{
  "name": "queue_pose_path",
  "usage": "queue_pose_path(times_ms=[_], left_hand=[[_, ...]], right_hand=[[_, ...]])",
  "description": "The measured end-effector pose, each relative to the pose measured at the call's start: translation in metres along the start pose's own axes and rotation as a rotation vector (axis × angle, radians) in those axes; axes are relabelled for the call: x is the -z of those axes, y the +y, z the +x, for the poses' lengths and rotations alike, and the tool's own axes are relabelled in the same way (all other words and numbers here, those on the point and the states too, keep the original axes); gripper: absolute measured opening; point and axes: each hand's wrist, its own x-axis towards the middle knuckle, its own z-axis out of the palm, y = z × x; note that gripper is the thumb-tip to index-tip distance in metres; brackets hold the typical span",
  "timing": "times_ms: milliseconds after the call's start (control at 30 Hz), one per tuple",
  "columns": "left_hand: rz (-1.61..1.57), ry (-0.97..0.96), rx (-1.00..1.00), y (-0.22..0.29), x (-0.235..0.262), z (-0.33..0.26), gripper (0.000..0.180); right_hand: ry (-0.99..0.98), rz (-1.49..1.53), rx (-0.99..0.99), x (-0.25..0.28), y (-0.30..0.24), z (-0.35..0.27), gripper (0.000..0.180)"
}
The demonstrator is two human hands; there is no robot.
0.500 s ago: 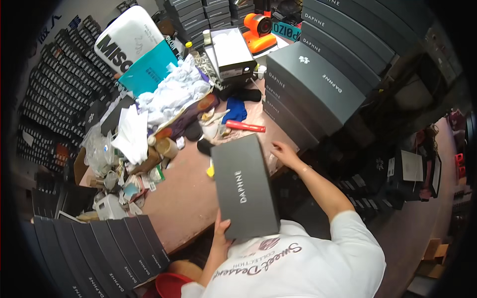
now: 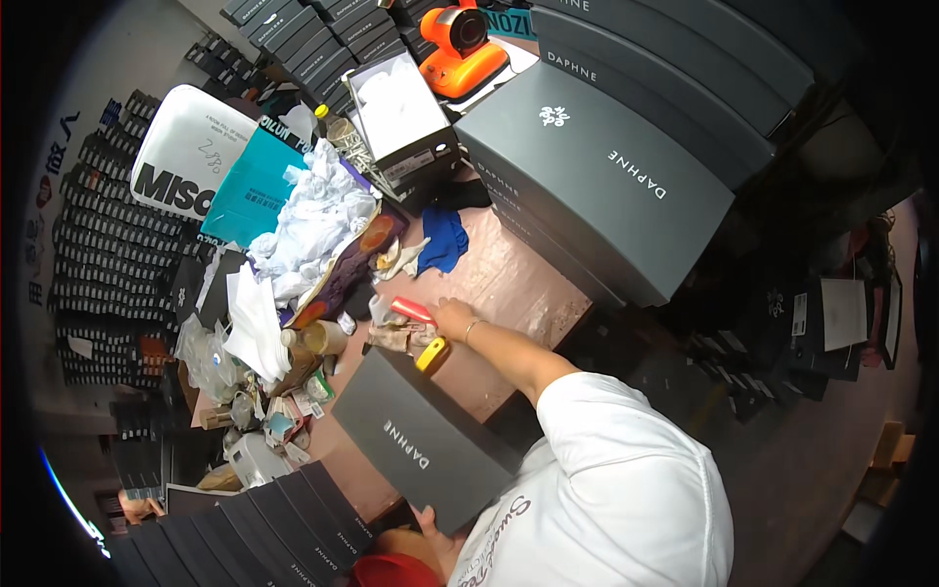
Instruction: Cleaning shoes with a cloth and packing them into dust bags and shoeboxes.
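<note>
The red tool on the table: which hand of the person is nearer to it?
The right hand: it touches the red tool at its end. The left hand is far below it, holding the lower edge of the dark grey box lid.

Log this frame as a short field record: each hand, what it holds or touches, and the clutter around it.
left hand: grips the near end of a dark grey box lid, tilted above the table
right hand: on a red-handled tool lying on the brown table
near right hand: yellow object, blue cloth
left of table: crumpled white paper
far side: stacked grey boxes, orange device
</note>
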Motion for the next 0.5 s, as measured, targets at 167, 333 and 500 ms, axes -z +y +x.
queue_pose_path(times_ms=[167,333,500], left_hand=[[0.105,-0.322,-0.024,-0.008,-0.039,0.051,0.059],[0.202,-0.362,0.07,-0.069,-0.124,0.121,0.073],[0.656,-0.75,-0.065,-0.128,-0.156,0.179,0.055]], right_hand=[[0.286,0.524,-0.043,0.03,0.042,-0.075,0.028],[0.067,0.511,-0.36,0.03,0.133,-0.275,0.023],[-0.247,0.75,-0.518,0.028,0.091,-0.356,0.019]])
